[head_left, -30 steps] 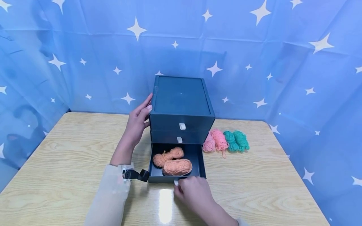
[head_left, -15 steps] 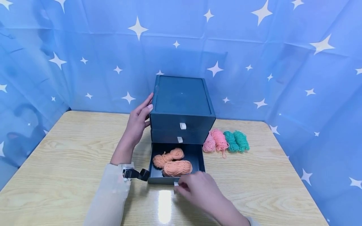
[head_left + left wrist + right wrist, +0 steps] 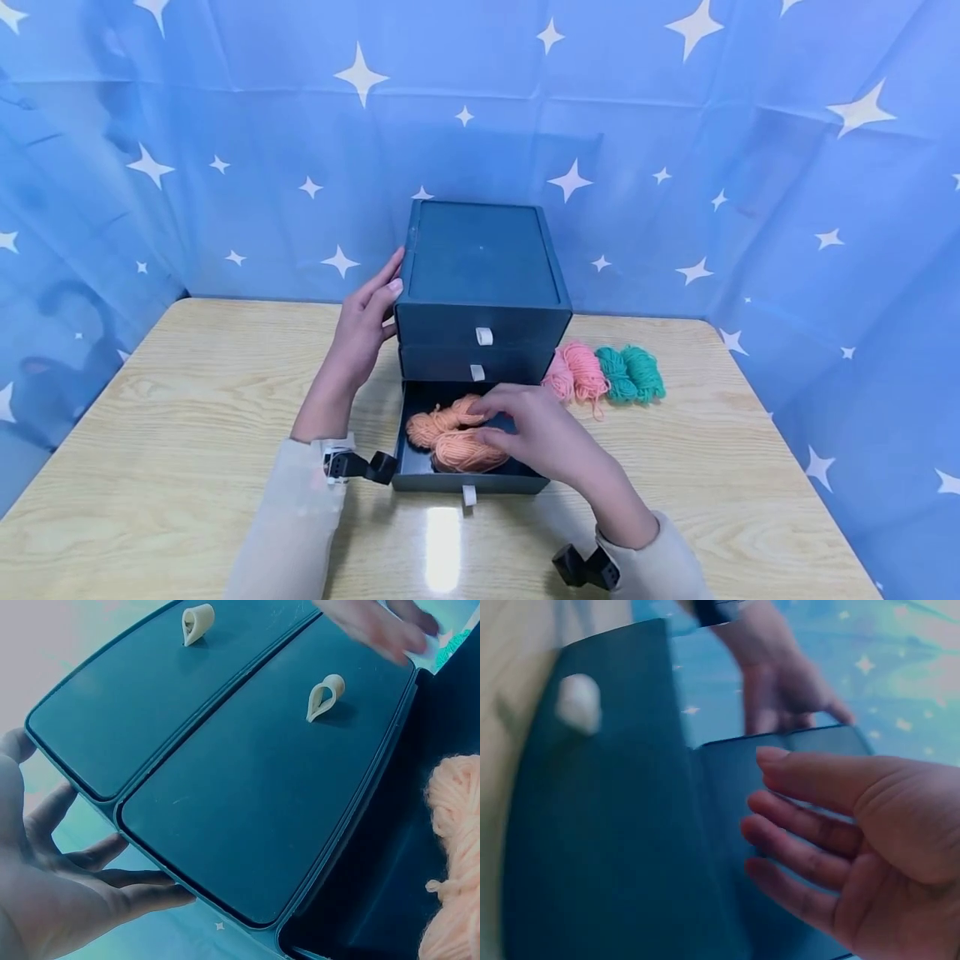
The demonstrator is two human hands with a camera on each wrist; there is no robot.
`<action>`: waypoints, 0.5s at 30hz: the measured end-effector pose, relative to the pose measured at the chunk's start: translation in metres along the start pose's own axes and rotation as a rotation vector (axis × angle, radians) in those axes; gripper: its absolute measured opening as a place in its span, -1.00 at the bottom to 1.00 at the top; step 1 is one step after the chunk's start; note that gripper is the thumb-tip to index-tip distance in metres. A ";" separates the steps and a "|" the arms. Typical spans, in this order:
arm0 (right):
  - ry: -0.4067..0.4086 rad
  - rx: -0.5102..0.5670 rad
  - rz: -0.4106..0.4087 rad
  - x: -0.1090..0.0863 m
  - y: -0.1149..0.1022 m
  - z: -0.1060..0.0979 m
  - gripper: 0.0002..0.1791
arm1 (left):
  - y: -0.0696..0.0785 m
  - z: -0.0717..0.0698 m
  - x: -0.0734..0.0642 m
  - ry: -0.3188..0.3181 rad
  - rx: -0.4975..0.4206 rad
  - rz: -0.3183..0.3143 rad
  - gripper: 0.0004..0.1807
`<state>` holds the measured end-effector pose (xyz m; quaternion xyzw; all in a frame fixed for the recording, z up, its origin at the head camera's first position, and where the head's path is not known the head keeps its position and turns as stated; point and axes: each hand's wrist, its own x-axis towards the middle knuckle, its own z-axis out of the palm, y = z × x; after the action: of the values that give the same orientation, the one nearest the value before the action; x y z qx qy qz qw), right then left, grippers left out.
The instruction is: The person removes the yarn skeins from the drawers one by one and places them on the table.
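Note:
A dark blue drawer cabinet (image 3: 480,254) stands on the table, its bottom drawer (image 3: 495,483) pulled out. Two peach yarn skeins lie inside: a knotted skein (image 3: 430,428) behind and a smoother skein (image 3: 463,454) in front. My left hand (image 3: 357,333) rests against the cabinet's left side, fingers spread along its edge in the left wrist view. Over the drawer's right part hovers my right hand (image 3: 542,429), its thumb and fingers apart and loosely bent beside the skeins. The right wrist view shows nothing in its grasp; whether the fingertips touch yarn is unclear.
To the cabinet's right lie pink skeins (image 3: 585,371) and green skeins (image 3: 640,373) on the wooden table (image 3: 187,467). White pull tabs mark the upper drawers, which are pushed in; another tab (image 3: 469,496) hangs from the bottom drawer. A starry blue curtain (image 3: 285,125) is behind.
My right hand has let go of the bottom drawer's white tab and moved up and over the drawer, near the peach skeins. The left hand stays on the cabinet's side.

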<state>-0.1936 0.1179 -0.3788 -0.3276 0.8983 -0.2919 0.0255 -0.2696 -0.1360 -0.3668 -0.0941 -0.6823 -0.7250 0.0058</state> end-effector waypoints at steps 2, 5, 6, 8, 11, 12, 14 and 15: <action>-0.039 -0.001 -0.024 0.002 0.006 0.004 -0.75 | 0.000 0.000 0.000 0.002 -0.004 -0.001 -0.45; -0.087 0.006 -0.024 0.005 0.012 0.011 -0.75 | 0.000 0.000 0.000 0.004 -0.007 -0.002 -0.46; -0.099 0.008 -0.019 0.006 0.014 0.013 -0.75 | 0.000 0.000 0.000 0.003 -0.006 -0.001 -0.46; -0.119 0.007 -0.005 0.007 0.017 0.017 -0.75 | 0.000 0.001 0.000 0.000 -0.006 -0.001 -0.46; -0.148 -0.008 0.021 0.007 0.020 0.020 -0.74 | 0.000 0.001 -0.001 0.002 0.000 -0.003 -0.45; -0.156 -0.016 0.027 0.007 0.021 0.021 -0.74 | 0.000 0.001 -0.001 0.003 0.002 -0.002 -0.45; -0.166 -0.026 0.033 0.008 0.022 0.022 -0.76 | -0.001 0.001 -0.001 0.007 0.004 -0.002 -0.46; -0.170 -0.030 0.035 0.008 0.023 0.022 -0.76 | -0.001 0.001 -0.001 0.009 0.004 -0.001 -0.46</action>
<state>-0.2077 0.1160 -0.4085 -0.3355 0.9028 -0.2492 0.1017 -0.2690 -0.1350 -0.3676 -0.0905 -0.6839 -0.7239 0.0084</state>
